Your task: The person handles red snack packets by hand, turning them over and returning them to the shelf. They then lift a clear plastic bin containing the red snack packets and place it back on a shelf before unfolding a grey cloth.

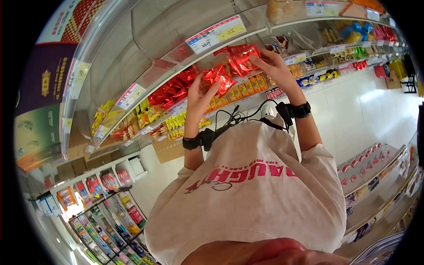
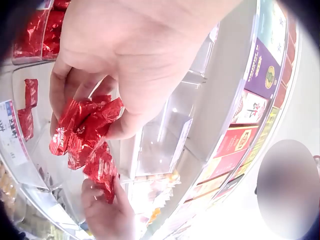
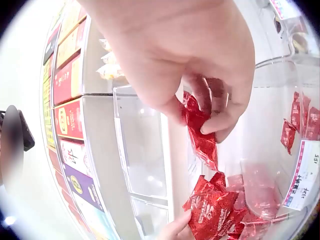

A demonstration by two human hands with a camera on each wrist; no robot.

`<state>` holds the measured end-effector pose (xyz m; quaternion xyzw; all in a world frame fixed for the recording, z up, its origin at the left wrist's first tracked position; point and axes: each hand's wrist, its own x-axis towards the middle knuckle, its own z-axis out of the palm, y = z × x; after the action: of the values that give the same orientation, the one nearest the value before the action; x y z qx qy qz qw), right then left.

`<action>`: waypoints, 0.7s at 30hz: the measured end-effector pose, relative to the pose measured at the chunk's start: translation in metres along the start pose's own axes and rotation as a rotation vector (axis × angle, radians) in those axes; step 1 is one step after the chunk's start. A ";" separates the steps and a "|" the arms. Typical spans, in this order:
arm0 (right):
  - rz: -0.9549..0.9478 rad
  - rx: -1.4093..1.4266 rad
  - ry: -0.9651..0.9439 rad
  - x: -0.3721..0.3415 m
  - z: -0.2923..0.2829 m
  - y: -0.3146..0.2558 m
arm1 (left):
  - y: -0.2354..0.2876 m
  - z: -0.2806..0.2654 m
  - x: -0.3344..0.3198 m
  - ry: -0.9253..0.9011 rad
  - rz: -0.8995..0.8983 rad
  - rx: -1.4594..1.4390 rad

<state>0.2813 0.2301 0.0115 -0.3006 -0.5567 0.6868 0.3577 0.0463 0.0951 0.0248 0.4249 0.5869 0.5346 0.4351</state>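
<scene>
The person's left grip (image 1: 197,96) holds a bunch of red foil packets (image 1: 219,78), thumb and fingers curled round them. The right grip (image 1: 278,70) pinches another red packet (image 3: 202,142) between thumb and fingers. Measured from the large price label (image 1: 216,34), the left bunch hangs just below, and the right grip is below and to the right. Shelved red packets (image 1: 174,90) lie lower and to the label's left. Orange boxes (image 1: 243,90) stand below it; yellow packets (image 1: 145,114) sit farther left, and pale floor (image 1: 346,108) spreads well to its right.
</scene>
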 end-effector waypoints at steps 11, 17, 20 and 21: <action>-0.370 -0.232 0.037 -0.027 0.013 -0.004 | 0.006 0.028 0.009 -0.101 -0.012 -0.039; -0.512 -0.468 0.043 -0.033 0.047 -0.012 | 0.008 0.035 0.007 -0.019 0.057 -0.125; -0.537 -0.425 0.054 -0.021 0.048 0.001 | 0.004 0.029 0.005 0.009 0.103 -0.127; -0.566 -0.433 0.054 -0.017 0.051 0.003 | 0.005 0.027 0.002 0.026 0.106 -0.120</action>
<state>0.2490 0.1875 0.0191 -0.2211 -0.7409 0.4185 0.4764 0.0720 0.1040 0.0287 0.4216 0.5362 0.5963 0.4233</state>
